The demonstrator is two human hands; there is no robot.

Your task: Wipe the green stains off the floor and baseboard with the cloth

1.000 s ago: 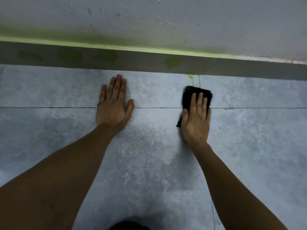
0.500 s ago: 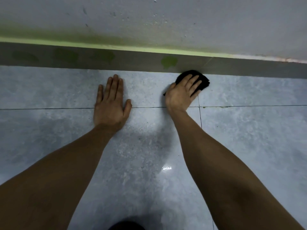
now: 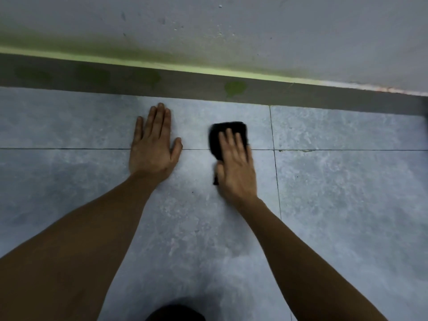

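Cloth: the black cloth [image 3: 228,133] lay flat on the grey floor tile [image 3: 335,181], across the horizontal grout line and well short of the baseboard [image 3: 324,95].
Right hand: the right hand [image 3: 236,167] lay palm-down on the cloth, fingers [image 3: 229,139] spread over its near half; the grip was a flat press, not a pinch, with the thumb at the cloth's left edge.
Left hand: the left hand [image 3: 152,144] rested open and flat on the floor, holding nothing, apparently as a brace.
Handling: the cloth looked soft, thin and light; it would probably bunch or slide out unless pressed from above, so the palm-and-fingers hold over its middle seemed the right one.
Stains: a bright green blotch [image 3: 235,88] sat on the baseboard just beyond the cloth; fainter green patches [image 3: 95,74] showed further left, and a green band [image 3: 162,66] ran along the baseboard's top edge.
Floor marks: a faint green trace [image 3: 298,150] showed in the grout line to the right.
Containers: none in view; no bucket or bottle could be seen.
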